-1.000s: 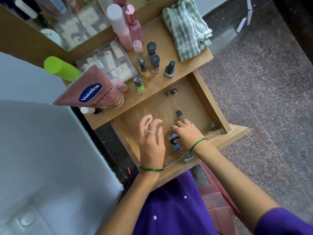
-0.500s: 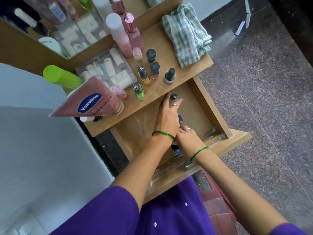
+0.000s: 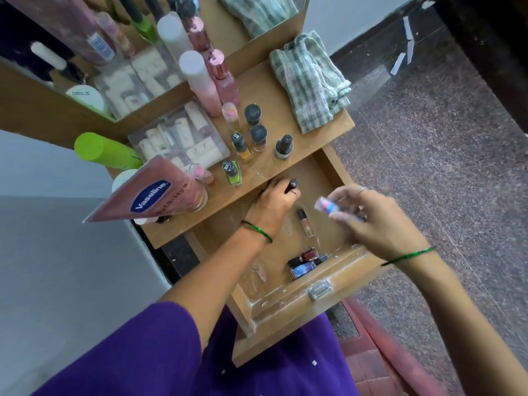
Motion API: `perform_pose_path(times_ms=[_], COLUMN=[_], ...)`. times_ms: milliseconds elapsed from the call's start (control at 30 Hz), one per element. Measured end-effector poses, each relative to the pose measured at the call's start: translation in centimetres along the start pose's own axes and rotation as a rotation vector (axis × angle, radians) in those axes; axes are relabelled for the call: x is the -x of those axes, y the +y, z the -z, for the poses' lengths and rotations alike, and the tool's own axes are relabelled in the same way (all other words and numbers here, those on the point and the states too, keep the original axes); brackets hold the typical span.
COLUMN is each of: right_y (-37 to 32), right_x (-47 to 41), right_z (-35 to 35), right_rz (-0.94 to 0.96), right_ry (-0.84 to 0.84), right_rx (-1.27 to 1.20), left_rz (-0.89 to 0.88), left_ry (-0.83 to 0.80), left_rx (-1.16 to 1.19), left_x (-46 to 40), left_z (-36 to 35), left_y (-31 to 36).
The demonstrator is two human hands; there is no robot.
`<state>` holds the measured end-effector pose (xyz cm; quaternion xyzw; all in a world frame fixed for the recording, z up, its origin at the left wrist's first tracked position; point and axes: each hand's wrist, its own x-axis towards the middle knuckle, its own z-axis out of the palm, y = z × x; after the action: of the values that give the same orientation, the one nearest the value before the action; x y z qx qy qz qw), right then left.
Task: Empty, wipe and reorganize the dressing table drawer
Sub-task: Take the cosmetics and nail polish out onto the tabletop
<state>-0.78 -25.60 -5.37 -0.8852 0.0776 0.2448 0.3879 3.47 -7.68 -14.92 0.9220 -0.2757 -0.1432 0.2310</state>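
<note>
Glass nail-polish bottles [image 3: 305,262] lay at the front of the open drawer [image 3: 328,292], light but breakable and probably slick, best pinched around the body. Left hand [image 3: 273,205] gripped a dark-capped bottle [image 3: 293,184] by the desk [image 3: 265,90] edge; right hand [image 3: 371,221] pinched a blurred small bottle [image 3: 324,203] above the drawer.
</note>
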Motion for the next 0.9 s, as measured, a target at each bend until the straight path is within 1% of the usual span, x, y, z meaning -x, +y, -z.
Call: perform_pose_path(times_ms=[67, 167, 300, 367, 433, 500, 567, 733, 900], right_y=[-0.5, -1.3, -2.7, -3.4, -3.8, -4.0, -4.1, -4.4, -4.3], right_x=[-0.6, -1.9, -3.2, -3.7, -4.3, -5.0, -5.6, -6.2, -6.5], right_z=[0.9, 0.8, -0.3, -0.9, -1.5, -2.0, -2.3, -2.6, -2.8], right_rz=[0.007, 0.035, 0.087, 0.087, 0.079, 0.08, 0.097, 0.132, 0.171], right_ry=[0.121, 0.23, 0.346, 0.404, 0.447, 0.483, 0.515, 0.55, 0.566], right_rx=[-0.093, -0.208, -0.333, -0.43, -0.536, -0.593, -0.595, -0.546, -0.452], left_rz=[0.011, 0.023, 0.145, 0.162, 0.188, 0.209, 0.208, 0.221, 0.269], left_ry=[0.101, 0.223, 0.456, 0.559, 0.621, 0.647, 0.631, 0.533, 0.515], left_rx=[0.048, 0.138, 0.201, 0.201, 0.164, 0.121, 0.094, 0.075, 0.066], left_x=[1.8, 4.2, 5.5, 5.2, 4.7, 4.2, 3.9, 3.3, 2.8], left_z=[0.2, 0.9, 3.5, 5.0, 6.2, 6.7, 6.7, 5.6, 5.6], left_y=[0.9, 2.4, 3.5, 3.5, 3.3, 3.0, 2.8, 2.1, 2.3])
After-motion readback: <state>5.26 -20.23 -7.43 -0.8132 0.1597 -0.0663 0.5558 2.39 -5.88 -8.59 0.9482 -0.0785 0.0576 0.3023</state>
